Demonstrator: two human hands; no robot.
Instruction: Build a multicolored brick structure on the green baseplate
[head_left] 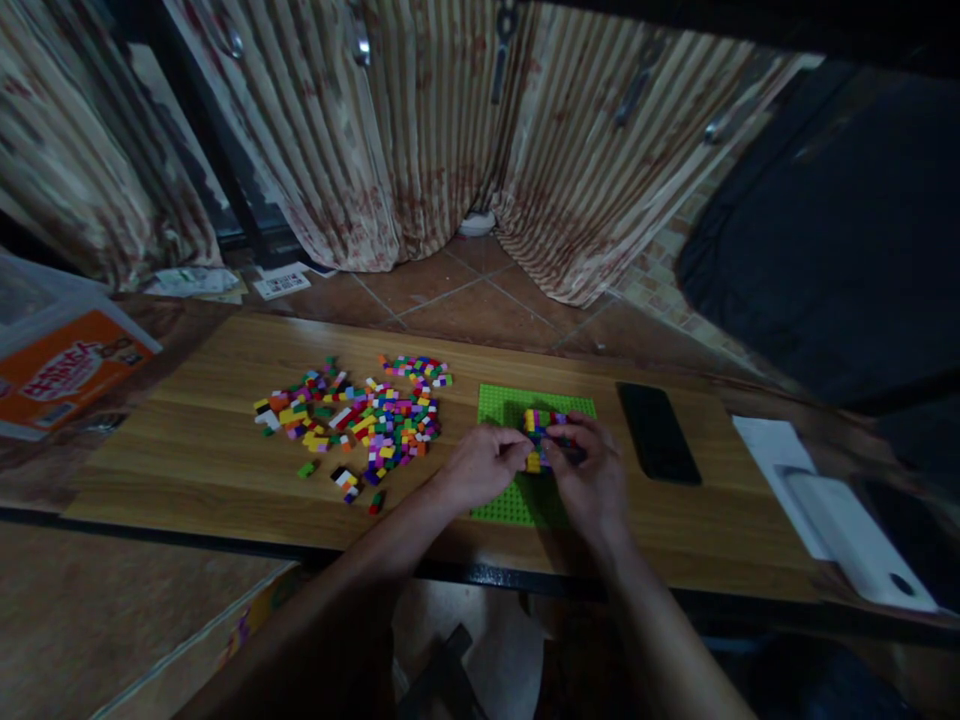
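A small build of stacked toy bricks [534, 421], yellow, red, purple and other colours, is over the green studded baseplate [501, 507]. My right hand [597, 478] wraps round its right side, thumb and fingers closed on it. From the left, my left hand [484, 466] meets it with thumb and forefinger pinched together at its edge. Whatever lies between those fingertips is too small to make out. The fingers partly cover the build, so I cannot tell if it is attached to the baseplate.
Many loose coloured bricks [390, 420] lie spread left of the baseplate on the wooden table [187, 440]. A black phone [658, 432] lies to the right. Beyond it are white paper [776, 470] and a white device [859, 540]. An orange-labelled plastic box [75, 370] stands far left.
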